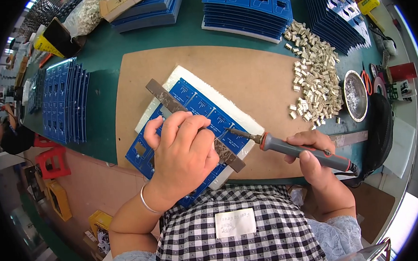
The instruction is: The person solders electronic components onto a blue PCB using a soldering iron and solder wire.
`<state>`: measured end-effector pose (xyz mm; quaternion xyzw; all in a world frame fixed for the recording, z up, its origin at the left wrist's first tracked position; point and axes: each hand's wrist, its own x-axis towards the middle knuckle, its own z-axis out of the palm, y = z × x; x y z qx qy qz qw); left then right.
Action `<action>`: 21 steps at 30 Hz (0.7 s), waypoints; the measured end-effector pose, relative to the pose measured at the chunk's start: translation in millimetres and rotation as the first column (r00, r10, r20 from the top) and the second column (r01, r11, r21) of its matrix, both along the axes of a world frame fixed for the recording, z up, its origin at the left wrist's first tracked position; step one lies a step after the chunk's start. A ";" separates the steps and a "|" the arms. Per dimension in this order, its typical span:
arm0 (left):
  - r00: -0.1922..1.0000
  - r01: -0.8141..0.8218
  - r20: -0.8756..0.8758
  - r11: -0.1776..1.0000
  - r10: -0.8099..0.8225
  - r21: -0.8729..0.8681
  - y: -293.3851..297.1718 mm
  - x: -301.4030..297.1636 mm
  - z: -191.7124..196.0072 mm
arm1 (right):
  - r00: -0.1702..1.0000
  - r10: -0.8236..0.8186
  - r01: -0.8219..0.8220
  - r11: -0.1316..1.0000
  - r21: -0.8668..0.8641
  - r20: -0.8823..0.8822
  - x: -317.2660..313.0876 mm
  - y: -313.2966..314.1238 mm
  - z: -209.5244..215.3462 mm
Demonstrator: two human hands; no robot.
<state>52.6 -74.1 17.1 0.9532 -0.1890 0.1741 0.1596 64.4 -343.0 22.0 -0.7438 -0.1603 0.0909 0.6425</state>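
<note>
My right hand (314,155) grips a grey soldering iron (283,145) with orange trim. Its metal tip points left and meets, or nearly meets, the blue circuit board (200,105) near its right side. The board lies tilted on a white foam pad (220,101). Across it runs a worn metal bar (165,96), passing beneath my left hand (183,143). That hand rests over the bar and board with curled fingers, thumb and index drawn together close to the iron's tip. Whatever those fingertips may pinch is too small or hidden to make out.
A brown board (262,71) covers the green bench. Loose cream connectors (314,73) are heaped at right, by a metal bowl (356,96). Blue boards stand stacked at left (63,100), far middle (248,15) and far right (333,15). A black pouch (381,133) sits near the iron's cord.
</note>
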 end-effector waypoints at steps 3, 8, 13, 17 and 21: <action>1.000 -0.002 0.002 1.000 0.002 0.005 0.4 -0.3 0.1 | 1.000 0.004 -0.004 1.000 0.001 -0.005 0.0 -0.6 -0.1; 1.000 -0.006 -0.003 1.000 0.006 0.015 -0.3 0.3 -0.9 | 1.000 0.002 -0.002 1.000 0.023 -0.017 0.6 0.4 -2.3; 1.000 -0.009 0.022 0.999 0.009 0.037 -0.6 2.0 -2.6 | 0.999 -0.016 0.018 0.999 0.038 -0.035 0.6 3.3 -1.6; 0.999 -0.020 0.026 0.999 0.019 0.046 -1.4 3.6 -1.3 | 0.999 0.005 -0.004 1.000 0.018 -0.046 3.3 3.7 -0.9; 1.000 -0.016 0.005 0.998 0.016 0.057 -2.3 6.0 1.4 | 0.998 0.009 -0.008 1.000 0.020 -0.069 5.1 4.8 -0.3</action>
